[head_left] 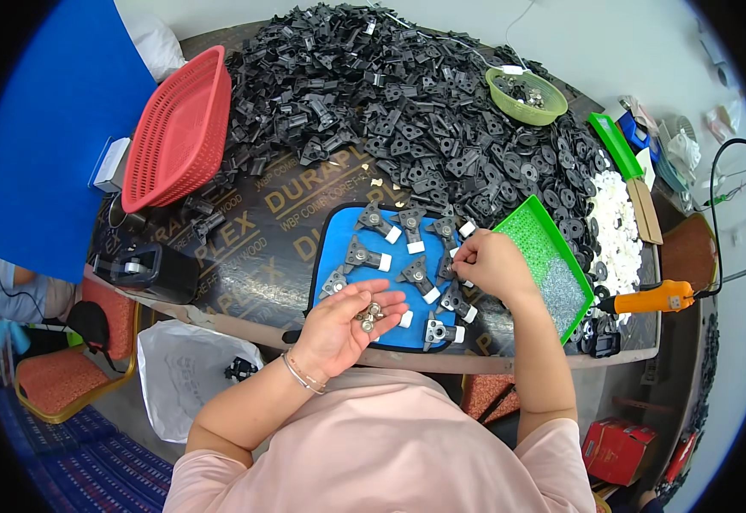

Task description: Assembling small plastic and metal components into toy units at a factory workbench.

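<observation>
My left hand (332,332) is turned palm up, with several small round shiny metal pieces (370,317) in its cupped palm and fingers. It hovers over the near left part of a blue mat (333,246). On the mat lie several black plastic brackets (362,255) with white end pieces (415,247). My right hand (499,265) is closed in a pinch, fingertips down at a bracket on the mat's right side. Whatever is between those fingertips is too small and hidden to make out.
A large heap of black plastic parts (347,85) covers the table's far side. Red baskets (176,128) stand left, near a black tape dispenser (155,272). At right are a green tray (580,308) of small pieces, white parts (616,231), an orange-handled tool (653,297) and a yellow-green basket (527,111).
</observation>
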`<action>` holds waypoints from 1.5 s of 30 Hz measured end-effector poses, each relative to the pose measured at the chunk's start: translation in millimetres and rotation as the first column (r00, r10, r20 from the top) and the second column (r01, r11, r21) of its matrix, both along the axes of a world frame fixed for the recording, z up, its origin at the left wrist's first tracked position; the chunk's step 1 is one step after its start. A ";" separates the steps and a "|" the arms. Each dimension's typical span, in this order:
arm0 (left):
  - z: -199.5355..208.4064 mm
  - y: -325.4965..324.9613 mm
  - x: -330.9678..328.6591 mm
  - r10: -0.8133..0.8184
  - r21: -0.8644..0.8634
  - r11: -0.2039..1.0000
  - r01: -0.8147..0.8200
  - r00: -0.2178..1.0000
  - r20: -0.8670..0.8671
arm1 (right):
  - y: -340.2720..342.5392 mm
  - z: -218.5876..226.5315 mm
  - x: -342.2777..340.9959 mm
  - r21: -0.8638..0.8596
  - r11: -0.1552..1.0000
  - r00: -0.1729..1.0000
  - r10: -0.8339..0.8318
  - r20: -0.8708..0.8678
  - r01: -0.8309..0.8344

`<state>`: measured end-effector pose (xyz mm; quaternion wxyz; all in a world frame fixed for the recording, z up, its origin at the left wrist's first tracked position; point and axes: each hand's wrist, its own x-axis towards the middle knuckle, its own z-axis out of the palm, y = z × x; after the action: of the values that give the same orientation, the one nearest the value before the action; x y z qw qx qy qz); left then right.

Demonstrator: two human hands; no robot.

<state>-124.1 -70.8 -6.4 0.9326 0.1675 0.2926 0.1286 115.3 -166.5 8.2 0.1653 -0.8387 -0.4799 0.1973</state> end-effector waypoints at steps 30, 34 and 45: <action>-3.6 -16.4 4.1 0.037 0.031 0.999 -0.037 0.999 -0.016 | -12.3 4.5 -86.1 0.588 0.781 0.965 0.262 -0.005 -0.209; -5.4 -15.8 4.7 0.017 0.047 0.999 -0.016 1.000 -0.013 | -14.3 1.2 -82.8 0.594 0.795 0.947 0.274 -0.171 -0.123; -4.8 -16.0 8.0 -0.038 0.071 0.997 0.043 0.997 -0.071 | -42.6 11.5 -19.4 0.123 0.989 0.979 -0.059 -0.196 0.084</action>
<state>-116.1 -86.8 -11.2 0.9176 0.2115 0.3167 0.1143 95.9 -209.1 19.8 0.2725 -0.8199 -0.4430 0.2393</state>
